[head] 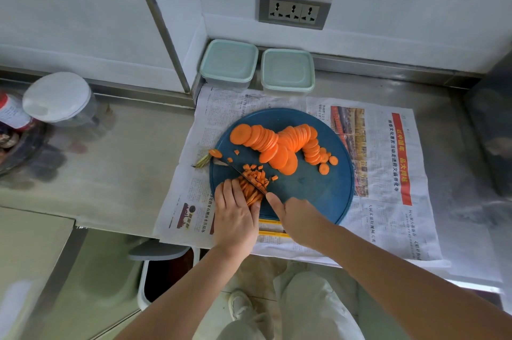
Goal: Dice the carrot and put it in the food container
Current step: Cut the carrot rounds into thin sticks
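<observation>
My left hand [237, 212] lies on the near left part of the round blue plastic cutting board [318, 190], its fingers bent down over a bundle of thin orange carrot strips [251, 194] and pinning them to the board. My right hand [296, 213] is wrapped around the handle of a thin dark-bladed knife [243, 173], one finger stretched forward along its back. The handle itself is hidden in my fist. The blade runs slantwise across the far end of the strips, its tip toward the board's left edge. Just past the blade lies a small heap of orange carrot dice [255, 172], with a few loose cubes scattered beside it.

Across the far half of the board spreads an overlapping row of round orange carrot slices [277, 143]. A cut carrot top with green stubs [212, 155] lies at the board's left edge.

The board rests on a spread sheet of printed newspaper [388, 215] over the stainless steel countertop [124, 159]. At the countertop's back edge, against the wall, stand two square clear food containers with pale green lids [229, 62], both closed, side by side.
</observation>
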Demonstrator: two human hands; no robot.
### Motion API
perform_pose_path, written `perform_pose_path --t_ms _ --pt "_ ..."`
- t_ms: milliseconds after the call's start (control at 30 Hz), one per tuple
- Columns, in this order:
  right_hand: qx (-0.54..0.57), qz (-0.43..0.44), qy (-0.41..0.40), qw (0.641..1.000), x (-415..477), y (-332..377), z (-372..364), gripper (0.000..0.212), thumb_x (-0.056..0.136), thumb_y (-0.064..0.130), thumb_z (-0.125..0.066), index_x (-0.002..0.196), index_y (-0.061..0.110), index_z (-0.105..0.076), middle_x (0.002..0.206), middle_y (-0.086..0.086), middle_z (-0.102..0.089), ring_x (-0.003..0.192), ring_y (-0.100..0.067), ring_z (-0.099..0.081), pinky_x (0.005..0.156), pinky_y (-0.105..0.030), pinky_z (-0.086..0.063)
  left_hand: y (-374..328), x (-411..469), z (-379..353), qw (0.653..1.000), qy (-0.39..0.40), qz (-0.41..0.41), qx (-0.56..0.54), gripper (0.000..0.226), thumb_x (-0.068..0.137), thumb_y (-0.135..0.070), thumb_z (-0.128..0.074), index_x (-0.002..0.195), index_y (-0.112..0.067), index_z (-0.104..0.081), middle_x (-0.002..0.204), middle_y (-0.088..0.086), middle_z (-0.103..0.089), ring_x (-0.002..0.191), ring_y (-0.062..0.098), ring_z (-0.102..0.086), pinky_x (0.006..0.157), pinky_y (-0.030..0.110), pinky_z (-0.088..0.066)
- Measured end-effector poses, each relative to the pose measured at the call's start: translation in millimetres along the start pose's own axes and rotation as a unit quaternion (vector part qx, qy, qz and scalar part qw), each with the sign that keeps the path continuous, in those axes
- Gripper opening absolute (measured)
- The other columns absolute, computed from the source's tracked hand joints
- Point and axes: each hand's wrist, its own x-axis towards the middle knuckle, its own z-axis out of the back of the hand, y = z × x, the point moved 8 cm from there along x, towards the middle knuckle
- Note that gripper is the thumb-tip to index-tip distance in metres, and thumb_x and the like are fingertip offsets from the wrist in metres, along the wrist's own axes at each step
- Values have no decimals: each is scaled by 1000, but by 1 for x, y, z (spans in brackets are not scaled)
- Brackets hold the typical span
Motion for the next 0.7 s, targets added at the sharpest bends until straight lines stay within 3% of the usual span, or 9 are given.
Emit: perform_pose_path --t_ms 200,267,300,333,367,400,467,700 --pt "42 12 -31 999 5 -1 -1 68 101 1 -29 153 15 12 78 -10 -35 63 -20 -40 55 -28 -36 1 -1 0 1000 4 1 -4 58 91 -42 -34 126 4 -37 119 25 -52 115 35 -40 99 48 -45" --pt "93 5 -37 995 6 -8 3 53 104 9 -26 153 16 -8 69 -6 -28 59 -18 -35 55 -27 -34 1 -2 2 1000 2 -4 -18 60 93 -46 -32 127 4 -38 119 25 -53 115 35 -42 97 49 -46" --pt "107 16 -33 994 5 -11 3 40 106 15 -24 145 18 -30 66 -5 -27 58 -18 -35 59 -29 -37 1 -3 4 1000 2 -5 -25 63 95 -49 -28 127 5 -39 120 25 -53 115 36 -44 98 49 -46" --pt "104 40 -35 993 1 -11 7 30 107 23 -23 122 24 -49 63 -5 -28 56 -18 -34 62 -31 -41 2 -3 5 999 4 -2 -35 68 97 -52 -23 128 6 -40 122 25 -52 115 36 -45 98 49 -45" --pt "108 52 -33 992 -4 -11 8 32 106 32 -23 92 30 -51 61 -5 -30 53 -17 -33 63 -33 -43 2 -3 7 999 3 1 -47 71 98 -54 -19 130 6 -41 124 25 -51 116 37 -46 99 48 -44" --pt "136 51 -40 989 -10 -13 9 41 105 40 -22 71 27 -43 59 -6 -32 51 -16 -33 62 -33 -43 3 -3 8 998 0 4 -58 73 98 -55 -18 130 6 -42 125 24 -50 117 37 -47 99 48 -44" --pt "184 47 -69 979 -22 -15 12 54 101 49 -21 58 18 -31 57 -7 -30 51 -17 -31 63 -31 -36 3 -3 9 997 -7 12 -73 69 99 -52 -18 132 4 -40 126 23 -48 118 35 -45 100 49 -44" --pt "160 64 -103 980 -43 -15 3 58 95 57 -21 60 12 -29 57 -5 -31 54 -18 -33 54 -23 -31 2 -4 5 996 -9 53 -68 57 96 -39 -27 130 5 -43 124 24 -49 117 39 -47 101 52 -43"
